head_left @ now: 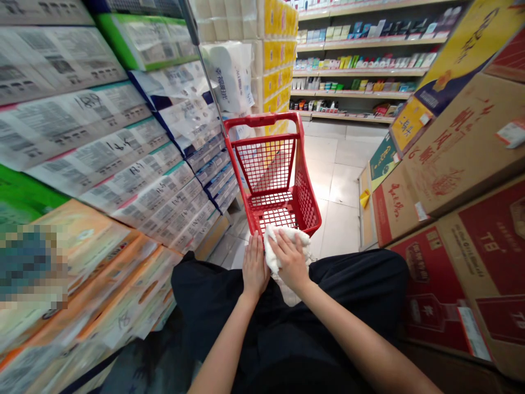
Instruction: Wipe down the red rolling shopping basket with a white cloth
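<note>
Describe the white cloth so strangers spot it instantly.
Find the red plastic lattice basket near centre. At its near edge, under the person's right hand, is a crumpled white cloth. Its pale folds stand out against red plastic and dark trousers.

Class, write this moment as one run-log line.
left hand: at near edge of red basket | right hand: on white cloth, same edge | around: cartons right, wrapped packs left

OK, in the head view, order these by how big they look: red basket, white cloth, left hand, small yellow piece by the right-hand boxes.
1. Red basket
2. White cloth and left hand: unsure which looks larger, since the right hand covers part of the cloth
3. Yellow piece
</note>
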`<act>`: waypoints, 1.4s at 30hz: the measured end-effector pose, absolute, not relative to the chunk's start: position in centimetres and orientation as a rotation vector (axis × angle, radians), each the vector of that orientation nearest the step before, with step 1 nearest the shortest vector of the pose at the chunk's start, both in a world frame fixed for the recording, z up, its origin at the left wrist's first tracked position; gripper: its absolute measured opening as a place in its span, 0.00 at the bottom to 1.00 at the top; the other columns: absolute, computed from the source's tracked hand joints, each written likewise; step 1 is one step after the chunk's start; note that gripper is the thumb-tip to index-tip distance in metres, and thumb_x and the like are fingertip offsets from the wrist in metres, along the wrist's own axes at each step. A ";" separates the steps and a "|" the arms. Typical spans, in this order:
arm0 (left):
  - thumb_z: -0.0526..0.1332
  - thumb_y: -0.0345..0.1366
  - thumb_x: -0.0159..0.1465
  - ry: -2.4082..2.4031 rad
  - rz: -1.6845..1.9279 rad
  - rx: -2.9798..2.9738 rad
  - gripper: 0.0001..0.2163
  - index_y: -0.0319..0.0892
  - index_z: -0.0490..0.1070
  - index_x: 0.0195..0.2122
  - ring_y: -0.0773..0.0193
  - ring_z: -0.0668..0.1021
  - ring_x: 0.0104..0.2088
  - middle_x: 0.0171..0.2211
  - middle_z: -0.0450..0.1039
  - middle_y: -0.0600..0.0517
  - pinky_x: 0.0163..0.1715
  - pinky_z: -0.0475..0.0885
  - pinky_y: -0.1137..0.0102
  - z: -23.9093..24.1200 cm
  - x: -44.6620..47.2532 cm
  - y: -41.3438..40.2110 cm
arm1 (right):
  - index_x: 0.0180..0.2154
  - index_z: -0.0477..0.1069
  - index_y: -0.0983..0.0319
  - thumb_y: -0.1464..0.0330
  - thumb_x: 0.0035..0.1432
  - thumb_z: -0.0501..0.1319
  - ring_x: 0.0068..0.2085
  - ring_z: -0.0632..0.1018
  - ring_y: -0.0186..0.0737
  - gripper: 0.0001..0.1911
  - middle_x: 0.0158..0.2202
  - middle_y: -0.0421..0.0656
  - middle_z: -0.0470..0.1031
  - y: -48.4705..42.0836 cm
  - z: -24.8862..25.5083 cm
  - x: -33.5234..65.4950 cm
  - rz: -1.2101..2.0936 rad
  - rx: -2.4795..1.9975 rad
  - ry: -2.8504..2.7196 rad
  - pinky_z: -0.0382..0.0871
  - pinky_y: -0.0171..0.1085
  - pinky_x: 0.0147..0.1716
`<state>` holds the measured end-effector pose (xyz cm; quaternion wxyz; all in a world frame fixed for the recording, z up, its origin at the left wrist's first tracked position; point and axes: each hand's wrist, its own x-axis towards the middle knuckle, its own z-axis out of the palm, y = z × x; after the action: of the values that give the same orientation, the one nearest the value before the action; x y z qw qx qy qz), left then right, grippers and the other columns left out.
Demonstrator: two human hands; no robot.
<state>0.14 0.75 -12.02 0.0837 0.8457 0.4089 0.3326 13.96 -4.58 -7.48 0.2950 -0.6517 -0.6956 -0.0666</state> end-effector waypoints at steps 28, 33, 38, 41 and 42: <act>0.53 0.36 0.69 1.193 1.045 2.501 0.34 0.44 0.34 0.72 0.52 0.50 0.71 0.71 0.46 0.41 0.66 0.56 0.52 -12.6 0.1 0.9 | 0.66 0.58 0.58 0.75 0.57 0.56 0.67 0.61 0.45 0.35 0.66 0.48 0.62 -4.0 -6.6 12.5 -0.109 -1.703 -1.867 0.25 0.52 0.68; 0.49 0.31 0.70 1.199 1.070 2.511 0.31 0.44 0.36 0.72 0.54 0.49 0.71 0.71 0.46 0.42 0.66 0.55 0.52 -12.7 0.4 0.9 | 0.64 0.61 0.56 0.75 0.59 0.54 0.67 0.63 0.42 0.32 0.66 0.45 0.63 -5.5 -7.4 16.0 -0.191 -1.667 -1.923 0.26 0.53 0.68; 0.49 0.31 0.70 1.208 1.108 2.508 0.31 0.43 0.37 0.71 0.55 0.49 0.71 0.71 0.47 0.42 0.67 0.53 0.53 -12.8 0.7 0.8 | 0.62 0.64 0.55 0.74 0.61 0.52 0.65 0.66 0.43 0.28 0.64 0.45 0.66 -8.1 -7.6 23.0 -0.345 -1.797 -1.791 0.32 0.52 0.68; 0.50 0.31 0.70 1.186 1.126 2.506 0.31 0.42 0.38 0.71 0.55 0.49 0.71 0.71 0.47 0.43 0.67 0.53 0.54 -12.9 0.7 1.0 | 0.61 0.66 0.54 0.73 0.62 0.53 0.64 0.67 0.44 0.27 0.63 0.44 0.68 -8.6 -7.4 25.3 -0.390 -1.825 -1.750 0.35 0.52 0.68; 0.50 0.31 0.70 1.180 1.131 2.505 0.31 0.42 0.38 0.71 0.55 0.49 0.71 0.71 0.47 0.43 0.67 0.53 0.54 -12.9 0.7 1.0 | 0.61 0.65 0.54 0.74 0.61 0.54 0.65 0.67 0.44 0.27 0.63 0.44 0.68 -8.6 -7.4 25.3 -0.388 -1.831 -1.733 0.35 0.52 0.68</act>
<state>0.66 1.05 -12.88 0.0753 0.8351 0.3934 0.3771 25.33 -8.64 -7.36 0.2911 -0.6867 -0.6500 -0.1456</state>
